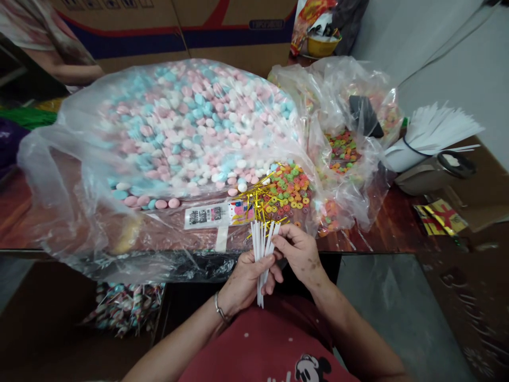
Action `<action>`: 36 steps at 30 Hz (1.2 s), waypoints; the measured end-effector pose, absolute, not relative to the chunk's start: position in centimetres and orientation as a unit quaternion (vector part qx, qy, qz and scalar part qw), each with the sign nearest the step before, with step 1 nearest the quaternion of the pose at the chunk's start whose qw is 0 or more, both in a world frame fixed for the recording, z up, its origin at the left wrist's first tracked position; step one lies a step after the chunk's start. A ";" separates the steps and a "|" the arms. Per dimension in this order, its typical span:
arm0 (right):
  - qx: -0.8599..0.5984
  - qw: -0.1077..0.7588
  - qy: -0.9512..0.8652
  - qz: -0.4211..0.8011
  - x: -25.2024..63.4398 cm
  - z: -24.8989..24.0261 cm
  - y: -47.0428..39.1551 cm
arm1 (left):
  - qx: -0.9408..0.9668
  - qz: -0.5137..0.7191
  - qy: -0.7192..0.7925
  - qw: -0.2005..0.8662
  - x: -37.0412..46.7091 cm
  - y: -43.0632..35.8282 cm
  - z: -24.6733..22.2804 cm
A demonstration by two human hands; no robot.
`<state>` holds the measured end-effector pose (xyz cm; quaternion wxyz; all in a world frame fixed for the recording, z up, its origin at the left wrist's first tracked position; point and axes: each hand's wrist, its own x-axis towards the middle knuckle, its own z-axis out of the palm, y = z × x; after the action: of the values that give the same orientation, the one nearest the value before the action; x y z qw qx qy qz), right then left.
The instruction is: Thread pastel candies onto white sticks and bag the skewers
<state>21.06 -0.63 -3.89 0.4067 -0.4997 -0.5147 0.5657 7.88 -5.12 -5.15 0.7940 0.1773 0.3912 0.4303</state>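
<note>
Several thin white sticks point(260, 244) stand fanned upright near the table's front edge. My left hand point(248, 276) is wrapped round their lower part, thumb across the front. My right hand point(298, 252) pinches the top of the rightmost sticks between thumb and forefinger. Just beyond them lie gold twist ties point(258, 204) and a pile of colourful ring candies point(292, 185). A printed packet point(210, 215) rests left of the sticks' tips. Behind it spreads a large clear bag point(67, 138) full of pink, blue and white candies point(199, 111).
More ring candies lie in clear bags point(338, 79) at the right. White strips fill a container point(405, 154) beside a grey jar point(425, 175). Below the table, an open box holds wrapped candies point(125, 307). Another person's arm point(75, 73) shows at the upper left.
</note>
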 end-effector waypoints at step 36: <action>-0.472 0.521 -0.408 0.582 20.5 -2.1 0.6 | 0.193 0.422 0.379 0.800 6.7 -4.8 -5.6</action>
<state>20.54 0.61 -2.08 0.5214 -0.4720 -0.4078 0.5823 6.74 -4.75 -5.56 0.8004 0.1929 0.3794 0.4221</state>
